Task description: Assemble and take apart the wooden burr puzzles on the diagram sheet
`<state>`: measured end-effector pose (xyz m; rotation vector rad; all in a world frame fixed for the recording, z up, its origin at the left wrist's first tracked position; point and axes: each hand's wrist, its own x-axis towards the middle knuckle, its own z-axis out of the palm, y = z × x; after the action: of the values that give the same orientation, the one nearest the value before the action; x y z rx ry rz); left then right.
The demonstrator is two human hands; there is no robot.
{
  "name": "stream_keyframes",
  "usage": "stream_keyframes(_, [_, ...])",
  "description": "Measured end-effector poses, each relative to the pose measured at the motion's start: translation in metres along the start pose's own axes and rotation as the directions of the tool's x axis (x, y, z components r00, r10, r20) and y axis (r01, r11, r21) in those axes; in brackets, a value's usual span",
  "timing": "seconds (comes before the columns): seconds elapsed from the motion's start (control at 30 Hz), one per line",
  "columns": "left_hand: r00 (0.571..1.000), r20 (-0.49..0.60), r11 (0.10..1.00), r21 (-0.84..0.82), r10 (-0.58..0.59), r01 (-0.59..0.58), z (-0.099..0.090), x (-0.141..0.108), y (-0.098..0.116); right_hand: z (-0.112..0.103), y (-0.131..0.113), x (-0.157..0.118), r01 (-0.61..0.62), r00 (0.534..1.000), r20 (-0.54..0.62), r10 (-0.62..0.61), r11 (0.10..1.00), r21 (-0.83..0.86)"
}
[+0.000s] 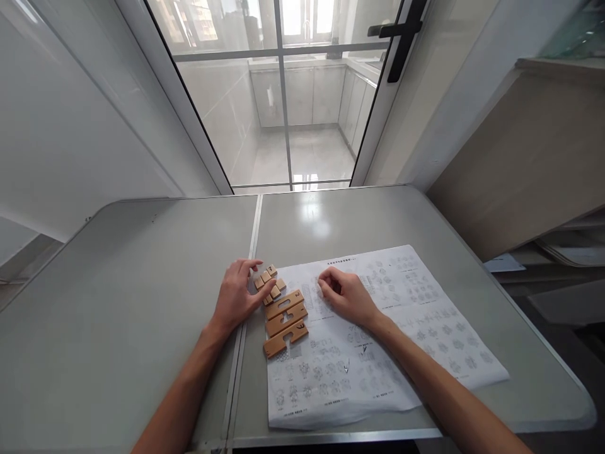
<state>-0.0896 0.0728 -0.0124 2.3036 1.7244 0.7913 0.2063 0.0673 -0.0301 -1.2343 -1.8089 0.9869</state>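
Note:
My left hand [237,293] rests at the left edge of the printed sheet, thumb and fingers spread around a cluster of small light wooden blocks [275,291]. The thumb lies against the blocks; one block carries a dark number. Just below them lie three flat wooden puzzle pieces with cut-out notches: an upper piece [284,305], a middle piece [286,320] and a lower piece [285,339], each marked with a dark figure. My right hand [348,295] lies on the printed sheet [331,372] with its fingers curled in, and nothing shows in them.
The sheet, covered with small puzzle diagrams, lies on a grey folding table [142,302] with a metal seam [255,233]. A glass door [283,113] with a black handle [399,30] stands behind the table. At the right is a wooden shelf unit [524,145].

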Motion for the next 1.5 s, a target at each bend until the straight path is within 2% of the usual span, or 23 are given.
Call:
stream_keyframes(0.1, [0.995, 0.052, 0.996, -0.043, 0.083, -0.081, -0.001, -0.002, 0.005, -0.001, -0.003, 0.0, -0.001, 1.0, 0.003, 0.001, 1.0, 0.003])
stream_keyframes(0.2, [0.99, 0.088, 0.992, -0.066, 0.113, -0.107, -0.001, -0.002, 0.011, -0.001, -0.005, 0.0, -0.002, 1.0, 0.001, 0.002, 1.0, 0.0])
stream_keyframes(0.57, [0.993, 0.1, 0.997, -0.042, 0.063, -0.059, 0.004, -0.002, 0.008, 0.0, -0.002, 0.001, 0.012, 1.0, 0.004, -0.012, 1.0, -0.021])
stream_keyframes(1.23, [1.0, -0.004, 0.999, -0.049, 0.013, -0.013, 0.011, -0.005, -0.002, 0.002, 0.0, 0.0, -0.006, 1.0, 0.015, 0.006, 1.0, 0.009])
stream_keyframes(1.5, [0.997, -0.055, 0.998, -0.046, 0.046, -0.049, 0.01, -0.007, -0.006, 0.005, 0.003, 0.002, -0.04, 0.999, -0.001, 0.041, 0.996, 0.077])
